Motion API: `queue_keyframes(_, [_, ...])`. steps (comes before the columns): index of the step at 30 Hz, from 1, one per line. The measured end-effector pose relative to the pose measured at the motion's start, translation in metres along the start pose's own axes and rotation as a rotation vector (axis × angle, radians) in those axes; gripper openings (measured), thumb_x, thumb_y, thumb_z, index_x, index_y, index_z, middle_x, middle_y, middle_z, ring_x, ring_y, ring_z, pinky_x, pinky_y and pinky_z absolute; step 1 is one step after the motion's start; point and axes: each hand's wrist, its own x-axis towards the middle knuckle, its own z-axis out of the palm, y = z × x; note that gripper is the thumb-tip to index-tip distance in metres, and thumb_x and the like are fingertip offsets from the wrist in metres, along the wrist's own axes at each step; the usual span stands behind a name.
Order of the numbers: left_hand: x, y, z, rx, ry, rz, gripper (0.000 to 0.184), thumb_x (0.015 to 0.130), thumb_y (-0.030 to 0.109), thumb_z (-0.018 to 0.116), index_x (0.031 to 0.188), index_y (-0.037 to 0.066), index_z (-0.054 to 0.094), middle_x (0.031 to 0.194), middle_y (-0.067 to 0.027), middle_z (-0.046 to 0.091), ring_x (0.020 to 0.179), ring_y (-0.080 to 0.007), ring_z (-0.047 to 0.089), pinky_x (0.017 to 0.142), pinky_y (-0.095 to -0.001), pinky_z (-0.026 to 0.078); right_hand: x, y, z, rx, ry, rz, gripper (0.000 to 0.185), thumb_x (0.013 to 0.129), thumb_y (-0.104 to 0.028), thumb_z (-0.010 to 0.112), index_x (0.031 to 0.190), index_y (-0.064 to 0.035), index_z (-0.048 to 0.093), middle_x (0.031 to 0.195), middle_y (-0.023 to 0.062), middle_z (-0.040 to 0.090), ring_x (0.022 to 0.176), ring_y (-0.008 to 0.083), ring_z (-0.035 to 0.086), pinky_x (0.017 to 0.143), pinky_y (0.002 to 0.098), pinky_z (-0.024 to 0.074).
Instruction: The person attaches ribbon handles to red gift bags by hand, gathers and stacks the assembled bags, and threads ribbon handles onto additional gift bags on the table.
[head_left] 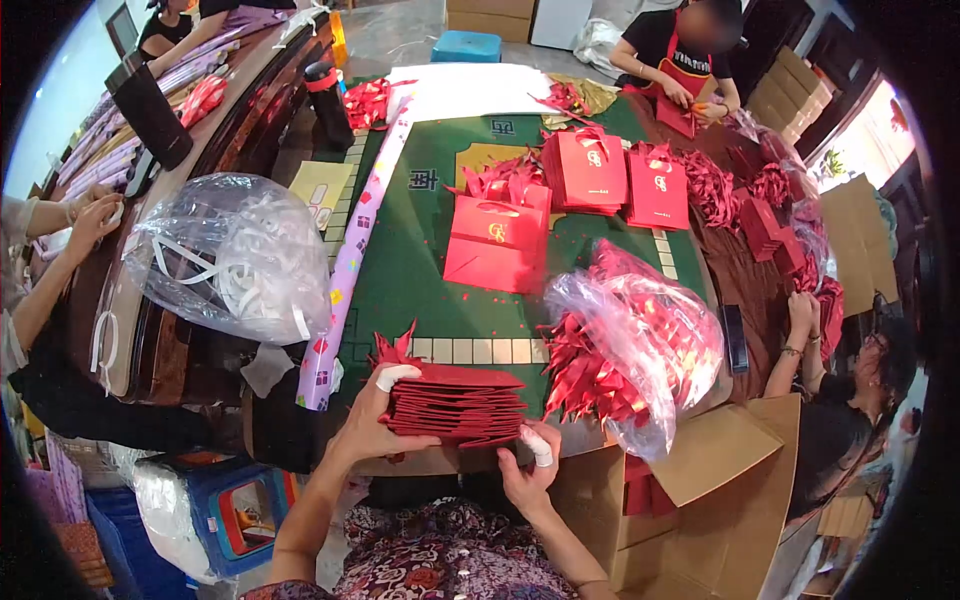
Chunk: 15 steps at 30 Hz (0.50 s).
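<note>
A stack of folded red paper gift bags [458,405] is held level at the near edge of the table, its layered edges facing me. My left hand [372,425] grips the left end, with white tape on one digit. Against the lower right corner is my right hand [528,468], also with a white-wrapped finger, closed at that end. Red ribbons [395,347] stick out behind the stack on the left. Beyond, a red bag with a gold logo [495,245] lies on the green mat [400,270].
A plastic bag of red ribbons [640,345] lies right, above an open cardboard box [690,500]. Left are a purple wrapping roll [355,250] and a clear bag of white strips [235,260]. More red bag stacks [585,170] stand farther back. Other people work around the table.
</note>
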Motion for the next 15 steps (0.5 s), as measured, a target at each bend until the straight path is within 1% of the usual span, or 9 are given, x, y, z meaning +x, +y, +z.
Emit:
queue_keyframes(1, [0.0,0.0,0.0,-0.022,0.004,-0.012,0.087,0.057,0.031,0.095,0.127,0.011,0.048,0.118,-0.0149,0.055,0.11,-0.0323,0.058,0.094,-0.0397,0.047,0.002,-0.001,0.001,0.006,-0.001,-0.013,0.05,0.076,-0.009,0.081,0.122,-0.0064,0.061,0.109,0.0121,0.057,0.102,0.0304,0.058,0.091,0.0411,0.0475])
queue_keyframes(2, [0.0,-0.001,0.0,-0.021,0.004,-0.012,0.087,0.057,0.031,0.095,0.127,0.011,0.048,0.118,-0.0149,0.055,0.11,-0.0323,0.058,0.094,-0.0397,0.047,0.004,-0.001,0.001,0.007,0.0,-0.013,0.05,0.076,-0.009,0.081,0.122,-0.0064,0.061,0.109,0.0121,0.057,0.102,0.0304,0.058,0.091,0.0411,0.0475])
queue_keyframes(4, [-0.001,-0.003,0.001,0.007,0.008,0.014,0.09,0.054,0.029,0.096,0.127,0.008,0.047,0.117,-0.0127,0.057,0.109,-0.0264,0.06,0.094,-0.0369,0.047,0.005,-0.001,0.0,0.034,0.0,-0.005,0.05,0.077,-0.01,0.081,0.122,-0.0061,0.06,0.111,0.0126,0.058,0.102,0.0301,0.058,0.09,0.0404,0.0478])
queue_keyframes(5, [-0.001,-0.003,0.001,0.007,0.008,0.013,0.09,0.054,0.029,0.096,0.127,0.008,0.047,0.117,-0.0127,0.057,0.109,-0.0264,0.06,0.094,-0.0369,0.047,0.007,-0.002,0.0,0.035,0.0,-0.005,0.05,0.077,-0.01,0.081,0.122,-0.0061,0.06,0.111,0.0126,0.058,0.102,0.0301,0.058,0.09,0.0404,0.0478])
queue_keyframes(7, [0.0,-0.001,0.001,-0.011,0.004,0.0,0.086,0.057,0.031,0.095,0.127,0.01,0.048,0.119,-0.0149,0.055,0.11,-0.0318,0.058,0.094,-0.0392,0.047,0.011,-0.003,0.0,0.031,0.036,0.018,0.053,0.076,-0.01,0.081,0.124,-0.0059,0.06,0.113,0.0131,0.058,0.102,0.0302,0.058,0.09,0.0402,0.048])
queue_keyframes(11, [0.0,0.0,0.0,-0.018,-0.003,-0.018,0.086,0.057,0.031,0.095,0.126,0.01,0.048,0.119,-0.0147,0.055,0.11,-0.0318,0.058,0.094,-0.0392,0.047,0.016,-0.005,0.001,0.006,0.018,0.04,0.055,0.075,-0.01,0.081,0.126,-0.0049,0.059,0.114,0.0139,0.059,0.102,0.0307,0.058,0.09,0.0403,0.048])
queue_keyframes(13, [0.0,-0.002,0.001,0.014,0.004,0.001,0.09,0.054,0.03,0.096,0.127,0.009,0.047,0.118,-0.0123,0.057,0.109,-0.0263,0.06,0.094,-0.0371,0.047,0.016,-0.002,0.0,-0.036,-0.027,-0.03,0.057,0.075,-0.009,0.081,0.127,-0.0035,0.058,0.114,0.0145,0.059,0.103,0.0309,0.058,0.09,0.0399,0.0481])
queue_keyframes(15, [0.0,-0.002,0.001,0.011,0.008,0.002,0.09,0.054,0.03,0.096,0.127,0.009,0.047,0.117,-0.0123,0.056,0.109,-0.0262,0.059,0.094,-0.0368,0.047,0.016,-0.001,0.0,-0.031,-0.027,-0.039,0.058,0.075,-0.009,0.081,0.127,-0.0031,0.058,0.114,0.0149,0.059,0.103,0.031,0.058,0.09,0.04,0.048])
